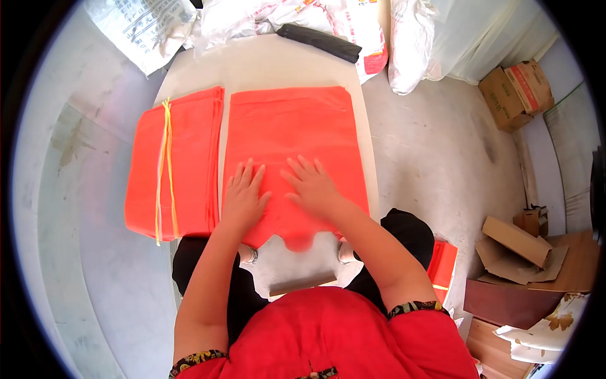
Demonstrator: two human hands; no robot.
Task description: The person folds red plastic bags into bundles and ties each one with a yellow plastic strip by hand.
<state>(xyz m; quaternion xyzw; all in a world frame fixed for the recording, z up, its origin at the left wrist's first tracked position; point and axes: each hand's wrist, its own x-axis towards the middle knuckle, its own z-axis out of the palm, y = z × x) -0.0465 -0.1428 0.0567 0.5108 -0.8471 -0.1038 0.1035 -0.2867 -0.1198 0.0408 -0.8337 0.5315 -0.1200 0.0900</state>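
Note:
A red plastic bag [290,126] lies flat on the table in front of me, its cut-out handle end hanging over the near edge. My left hand [245,197] rests on the bag's left half with fingers spread. On the right half, my right hand [314,189] is also open, palm down, slightly blurred. Neither hand grips anything. To the left is a stack of folded red plastic bags [192,145], with yellow strings [165,158] lying lengthwise across it. Whether more bags lie under the one at my hands, I cannot tell.
On the pale table [252,66], a black roll [319,43] lies at the far edge, near white printed sacks [233,19]. More red bags [442,265] sit low by my right knee. Cardboard boxes [516,95] stand at the right wall, and opened cardboard [521,252] lies nearer.

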